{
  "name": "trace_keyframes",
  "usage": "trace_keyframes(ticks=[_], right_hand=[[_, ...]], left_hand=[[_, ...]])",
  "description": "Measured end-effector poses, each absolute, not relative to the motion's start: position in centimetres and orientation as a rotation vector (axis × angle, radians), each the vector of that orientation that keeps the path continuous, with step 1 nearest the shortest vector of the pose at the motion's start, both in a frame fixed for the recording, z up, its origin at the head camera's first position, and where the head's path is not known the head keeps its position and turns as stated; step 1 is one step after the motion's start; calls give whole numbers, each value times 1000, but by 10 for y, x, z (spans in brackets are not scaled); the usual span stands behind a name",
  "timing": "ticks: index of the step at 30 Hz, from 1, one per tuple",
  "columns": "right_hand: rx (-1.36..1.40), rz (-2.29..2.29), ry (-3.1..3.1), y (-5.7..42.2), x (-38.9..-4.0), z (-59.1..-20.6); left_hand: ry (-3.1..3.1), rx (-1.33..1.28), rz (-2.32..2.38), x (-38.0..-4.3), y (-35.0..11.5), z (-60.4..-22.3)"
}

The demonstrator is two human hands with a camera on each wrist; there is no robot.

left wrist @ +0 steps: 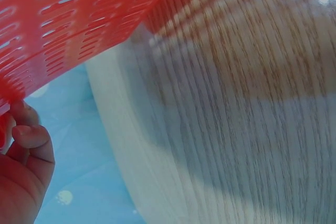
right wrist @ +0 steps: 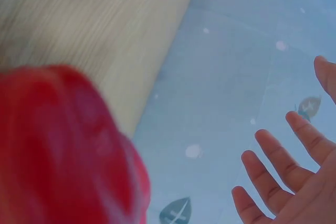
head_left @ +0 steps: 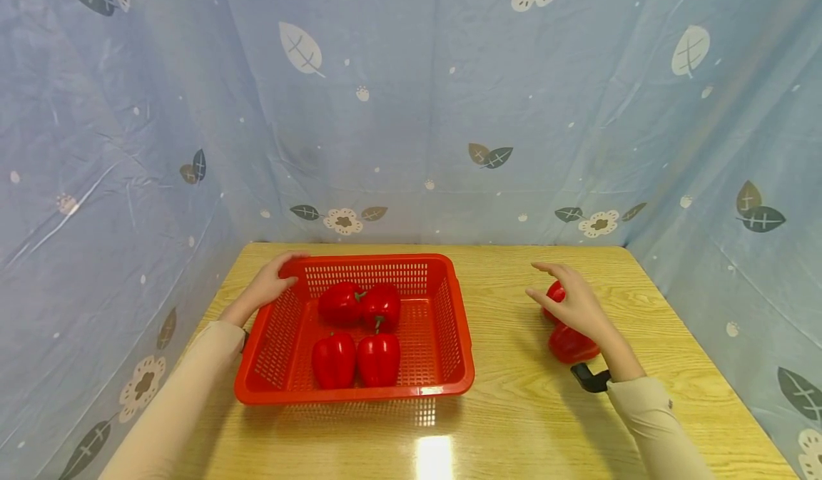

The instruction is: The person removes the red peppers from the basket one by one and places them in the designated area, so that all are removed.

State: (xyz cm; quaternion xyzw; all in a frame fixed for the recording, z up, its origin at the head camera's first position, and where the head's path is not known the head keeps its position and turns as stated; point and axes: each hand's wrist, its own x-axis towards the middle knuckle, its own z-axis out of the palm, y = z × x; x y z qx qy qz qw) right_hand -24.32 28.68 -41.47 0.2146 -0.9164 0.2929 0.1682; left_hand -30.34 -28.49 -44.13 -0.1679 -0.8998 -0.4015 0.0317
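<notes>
A red perforated plastic basket (head_left: 349, 395) holds several red bell peppers (head_left: 378, 361) with green stems, two toward the back and two toward the front. At its back left corner, my left hand (head_left: 268, 285) holds the rim; in the left wrist view its curled fingers (left wrist: 34, 137) are at the basket's edge. My right hand (head_left: 576, 307) is above two more red bell peppers (head_left: 570, 344) on the table to the right. Its fingers are spread, with nothing between them, and it partly hides these peppers. One looms large and blurred beside the hand in the right wrist view.
The wooden table (head_left: 504, 430) carries the basket on its left half. A blue curtain (head_left: 411, 109) with leaf and flower prints hangs behind the table and along both sides. A stretch of wood lies between the basket and the right-hand peppers.
</notes>
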Motion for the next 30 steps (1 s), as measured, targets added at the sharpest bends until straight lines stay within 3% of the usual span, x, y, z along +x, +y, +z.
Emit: trace_keyframes(ticks=[30], right_hand=[[898, 768, -2581, 195, -260, -406]], left_hand=[[-2778, -543, -1210, -304, -285, -442]])
